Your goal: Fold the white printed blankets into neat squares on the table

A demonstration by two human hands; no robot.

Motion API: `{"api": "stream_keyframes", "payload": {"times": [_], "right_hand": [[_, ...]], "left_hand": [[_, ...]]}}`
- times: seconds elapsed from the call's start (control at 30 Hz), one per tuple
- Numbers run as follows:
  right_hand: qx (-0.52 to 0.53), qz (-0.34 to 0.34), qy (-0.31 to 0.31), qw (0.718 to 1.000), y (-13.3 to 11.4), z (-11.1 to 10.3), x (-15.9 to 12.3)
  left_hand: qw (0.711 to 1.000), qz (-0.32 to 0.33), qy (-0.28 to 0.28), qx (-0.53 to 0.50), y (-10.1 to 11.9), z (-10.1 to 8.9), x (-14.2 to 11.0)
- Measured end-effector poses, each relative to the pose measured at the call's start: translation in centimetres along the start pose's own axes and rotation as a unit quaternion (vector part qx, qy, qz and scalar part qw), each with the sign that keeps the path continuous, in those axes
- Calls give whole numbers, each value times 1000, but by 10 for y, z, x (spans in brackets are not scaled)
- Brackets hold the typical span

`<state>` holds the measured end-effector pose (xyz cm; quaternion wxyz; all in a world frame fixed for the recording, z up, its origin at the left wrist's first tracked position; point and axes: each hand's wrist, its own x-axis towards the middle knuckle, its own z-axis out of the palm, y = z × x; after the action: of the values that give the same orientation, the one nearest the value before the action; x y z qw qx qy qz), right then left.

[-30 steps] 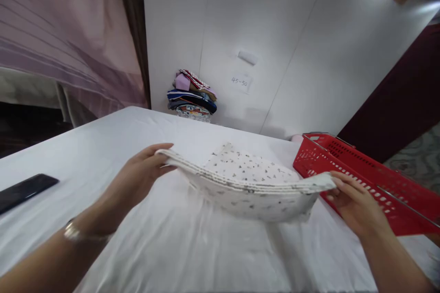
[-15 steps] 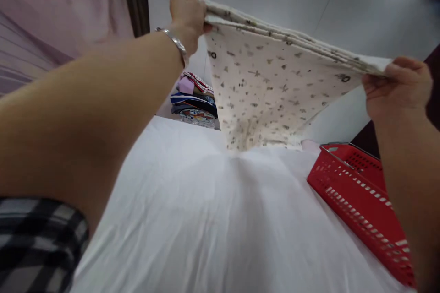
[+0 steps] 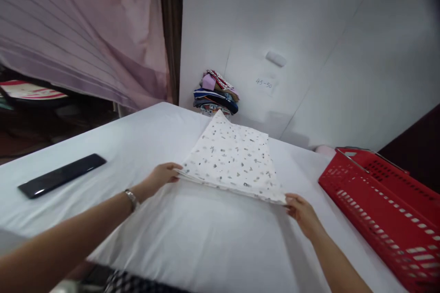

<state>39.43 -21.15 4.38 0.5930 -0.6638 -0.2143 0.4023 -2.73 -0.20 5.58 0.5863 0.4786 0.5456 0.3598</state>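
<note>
A folded white cloth with a small grey and tan print lies spread over the white-covered surface. Its far part rests flat, while the layered near edge is stretched between my hands. My left hand, with a silver bracelet at the wrist, pinches the near left corner. At the near right corner, my right hand grips the same edge between thumb and fingers. The cloth's exact kind cannot be made out.
A red perforated basket with metal handles stands at the right. Folded clothes are stacked by the wall at the back. A dark, flat, shiny object lies on the left of the white sheet. A pink curtain hangs at the left.
Both hands have come down from high up with the cloth's near edge. The cloth, hanging raised before, now lies mostly on the surface. The view has widened, showing the dark object at left.
</note>
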Motion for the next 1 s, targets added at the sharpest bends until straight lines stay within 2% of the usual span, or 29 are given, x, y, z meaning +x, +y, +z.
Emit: {"api": "stream_keyframes", "payload": {"times": [0.03,0.1,0.2,0.3,0.33,0.4,0.5,0.57,0.67,0.77,0.8,0.87,1.0], "right_hand": [[-4,24,-4,1000,15,-1,-5],[6,40,-12,999,33,-5,-16],[16,27,-27,999,41,-15,-30],[-67,49,-43,996,46,-21,-35],[-113,47,-45,991,49,-22,-35],[-216,13,-44,975,54,-22,-32],[-364,-62,-47,928,60,-23,-30],[-457,-108,-53,882,62,-24,-32],[-571,-218,-28,791,62,-20,-41],[-610,-364,6,704,61,-2,-50],[-602,-407,-3,687,61,8,-52],[-569,-467,-50,675,62,30,-55],[-544,-486,-135,671,64,74,-54]], "left_hand": [[999,-28,16,-16,-16,-1,-7],[997,-43,38,-54,-35,-5,-19],[996,-11,49,-74,-43,-13,-32],[996,-3,60,65,-44,-19,-37],[988,4,62,141,-45,-20,-38],[954,57,61,289,-47,-19,-39],[889,153,63,427,-52,-17,-43],[861,167,69,475,-54,-15,-48],[817,201,93,533,-57,-11,-57],[758,311,85,567,-59,0,-63],[740,351,63,570,-60,6,-63],[712,414,8,567,-63,22,-63],[688,472,-67,548,-68,51,-56]]}}
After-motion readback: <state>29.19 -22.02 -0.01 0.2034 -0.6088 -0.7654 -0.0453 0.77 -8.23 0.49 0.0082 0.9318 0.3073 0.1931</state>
